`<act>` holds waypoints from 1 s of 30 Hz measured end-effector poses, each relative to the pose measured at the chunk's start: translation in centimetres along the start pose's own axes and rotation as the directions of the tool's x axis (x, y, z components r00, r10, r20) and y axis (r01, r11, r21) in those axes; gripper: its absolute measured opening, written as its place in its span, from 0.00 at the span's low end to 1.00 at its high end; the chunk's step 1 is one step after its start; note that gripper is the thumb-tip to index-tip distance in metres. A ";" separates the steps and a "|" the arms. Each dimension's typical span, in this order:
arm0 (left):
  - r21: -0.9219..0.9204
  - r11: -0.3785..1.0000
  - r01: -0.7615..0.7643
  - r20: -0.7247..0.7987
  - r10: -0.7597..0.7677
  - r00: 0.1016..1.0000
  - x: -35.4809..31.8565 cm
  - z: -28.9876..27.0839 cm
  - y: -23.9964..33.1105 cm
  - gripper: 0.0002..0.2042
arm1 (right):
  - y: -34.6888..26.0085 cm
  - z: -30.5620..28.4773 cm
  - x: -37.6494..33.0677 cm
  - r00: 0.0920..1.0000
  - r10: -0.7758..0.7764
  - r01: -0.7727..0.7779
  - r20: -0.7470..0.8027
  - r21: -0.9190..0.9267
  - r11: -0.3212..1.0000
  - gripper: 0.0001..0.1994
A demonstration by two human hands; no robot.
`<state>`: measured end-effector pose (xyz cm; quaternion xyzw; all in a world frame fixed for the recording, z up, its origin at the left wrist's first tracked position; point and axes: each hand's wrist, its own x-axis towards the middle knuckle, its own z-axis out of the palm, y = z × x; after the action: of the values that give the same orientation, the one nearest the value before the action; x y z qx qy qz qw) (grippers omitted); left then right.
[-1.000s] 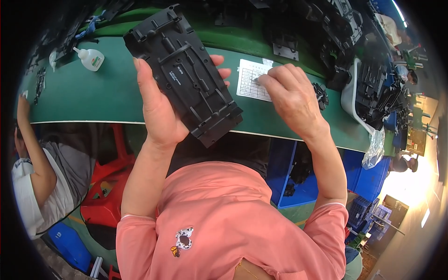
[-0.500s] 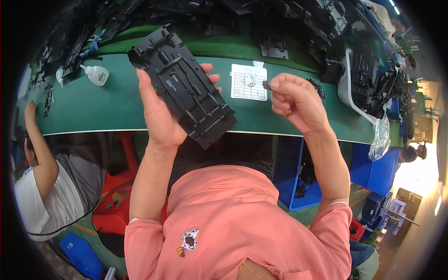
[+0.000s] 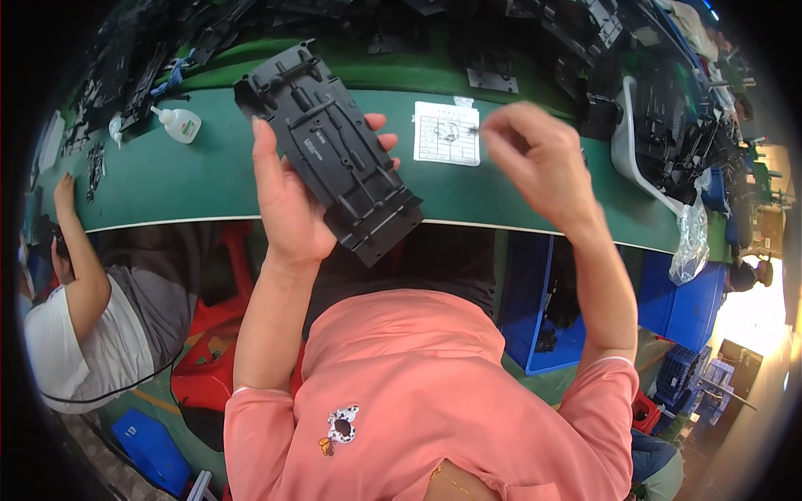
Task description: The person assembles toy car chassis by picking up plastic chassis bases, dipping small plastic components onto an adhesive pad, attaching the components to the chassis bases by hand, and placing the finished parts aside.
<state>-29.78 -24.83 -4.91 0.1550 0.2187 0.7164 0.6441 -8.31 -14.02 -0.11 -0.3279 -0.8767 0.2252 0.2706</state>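
My left hand (image 3: pixel 288 204) is wrapped round a long black moulded plastic tray (image 3: pixel 338 154), thumb on its left edge and fingertips past its right edge. The tray is tilted, its ribbed face with clips and small white print turned up toward me. My right hand (image 3: pixel 539 159), smeared by motion, is closed in a pinch beside the printed paper sheet (image 3: pixel 445 149). A small dark piece (image 3: pixel 474 129) shows at its fingertips, too blurred for its kind to be told. My right hand is apart from the tray.
On the green table (image 3: pixel 209 184) stands a white squeeze bottle (image 3: pixel 179 125). A white bin (image 3: pixel 625 154) of black parts is at the right, with a clear plastic bag (image 3: pixel 689 246) hanging there. Blue crates (image 3: pixel 543 334) sit below. Another person's arm (image 3: pixel 79 242) is at the left.
My right hand has moved slightly up and to the right, its pinch kept. My left hand still holds the black tray, nearly unmoved. The view has shifted a little.
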 end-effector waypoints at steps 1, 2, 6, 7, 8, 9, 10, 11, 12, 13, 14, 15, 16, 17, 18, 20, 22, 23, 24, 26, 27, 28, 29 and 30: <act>-0.004 1.000 0.001 -0.002 -0.001 1.000 0.0 0.1 -0.1 0.38 | 0.6 -0.2 0.9 0.981 -0.191 0.195 0.040 -0.179 0.964 0.03; -0.001 1.000 0.001 -0.005 -0.001 1.000 0.1 0.1 -0.2 0.38 | 1.0 -0.4 1.7 0.925 -0.365 0.380 0.110 -0.345 0.858 0.03; -0.029 1.000 -0.009 -0.027 0.009 1.000 0.1 -0.1 -0.3 0.38 | 0.2 -0.1 2.9 0.815 -0.445 0.578 0.371 -0.458 0.676 0.04; -0.040 0.999 -0.005 -0.036 0.004 0.999 0.1 -0.2 -0.3 0.38 | 0.3 -0.1 3.0 0.810 -0.449 0.584 0.377 -0.453 0.673 0.04; -0.042 0.999 -0.011 -0.040 0.009 0.999 0.2 -0.2 -0.2 0.38 | 0.4 0.1 3.1 0.803 -0.443 0.593 0.400 -0.458 0.662 0.03; -0.031 1.000 -0.005 -0.039 0.004 0.999 0.3 -0.2 -0.3 0.39 | 0.5 0.3 3.2 0.794 -0.436 0.603 0.423 -0.463 0.650 0.03; -0.020 1.000 0.000 -0.038 -0.001 0.999 0.3 -0.2 -0.3 0.39 | 0.6 0.4 3.2 0.790 -0.440 0.608 0.427 -0.459 0.648 0.03; -0.022 1.000 0.000 -0.042 -0.001 0.999 0.3 -0.1 -0.4 0.39 | 0.7 0.5 3.1 0.797 -0.428 0.596 0.426 -0.442 0.670 0.03; -0.025 1.000 -0.003 -0.045 0.002 0.999 0.3 -0.2 -0.4 0.39 | 0.8 0.7 3.1 0.804 -0.415 0.583 0.425 -0.426 0.692 0.03; -0.018 1.000 -0.001 -0.040 0.000 0.999 0.3 -0.3 -0.4 0.39 | 0.8 0.8 3.0 0.802 -0.417 0.586 0.429 -0.424 0.691 0.03; -0.012 1.000 0.002 -0.036 -0.002 0.999 0.3 -0.4 -0.4 0.40 | 0.7 0.9 2.8 0.808 -0.412 0.572 0.420 -0.393 0.720 0.03; -0.014 1.000 0.001 -0.038 -0.001 0.999 0.3 -0.4 -0.4 0.40 | 0.6 1.0 2.7 0.815 -0.407 0.556 0.411 -0.362 0.748 0.03; -0.024 1.000 0.003 -0.038 -0.004 0.999 0.3 -0.3 -0.3 0.40 | 0.6 0.9 2.8 0.814 -0.407 0.557 0.414 -0.361 0.748 0.03; -0.034 0.999 0.007 -0.036 -0.008 0.999 0.3 -0.3 -0.3 0.40 | 0.5 0.7 2.9 0.823 -0.390 0.545 0.414 -0.379 0.748 0.03; -0.036 0.999 0.010 -0.035 -0.011 0.999 0.3 -0.3 -0.3 0.40 | 0.4 0.5 3.0 0.830 -0.373 0.533 0.414 -0.396 0.747 0.02; -0.013 1.000 0.002 -0.051 -0.003 0.999 0.3 -0.2 -0.3 0.40 | 0.8 0.7 3.2 0.832 -0.379 0.538 0.406 -0.421 0.730 0.02; -0.017 1.000 0.004 -0.049 -0.005 0.999 0.4 -0.2 -0.4 0.40 | 0.9 0.7 3.3 0.831 -0.388 0.545 0.398 -0.443 0.712 0.02; -0.021 1.000 0.005 -0.049 -0.006 0.999 0.3 -0.3 -0.4 0.40 | 0.9 0.8 3.2 0.821 -0.398 0.559 0.409 -0.429 0.710 0.03; -0.021 1.000 0.002 -0.050 -0.003 0.999 0.4 -0.4 -0.4 0.40 | 0.8 0.8 3.2 0.810 -0.409 0.572 0.420 -0.414 0.708 0.03; -0.013 1.000 0.003 -0.042 -0.003 0.999 0.4 -0.3 -0.4 0.40 | 0.8 0.5 3.0 0.842 -0.391 0.525 0.372 -0.396 0.753 0.03; -0.012 1.000 0.000 -0.042 0.000 0.999 0.4 -0.4 -0.3 0.40 | 0.6 0.3 2.9 0.872 -0.366 0.474 0.324 -0.376 0.796 0.04; -0.017 1.000 -0.001 -0.042 0.000 0.999 0.3 -0.4 -0.3 0.40 | 0.3 0.3 2.7 0.871 -0.368 0.476 0.324 -0.376 0.795 0.04; -0.021 1.000 0.001 -0.037 -0.002 0.999 0.4 -0.4 -0.4 0.40 | -0.1 0.3 2.4 0.970 -0.144 0.178 0.196 -0.166 0.970 0.04; -0.020 1.000 0.001 -0.034 -0.002 0.999 0.3 -0.3 -0.3 0.40 | -0.3 0.2 2.3 0.984 0.122 -0.135 0.129 0.090 0.987 0.04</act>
<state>-29.69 -24.49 -5.38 0.1365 0.2226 0.7206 0.6423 -10.01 -12.68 0.66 -0.3556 -0.8564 0.3049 0.2171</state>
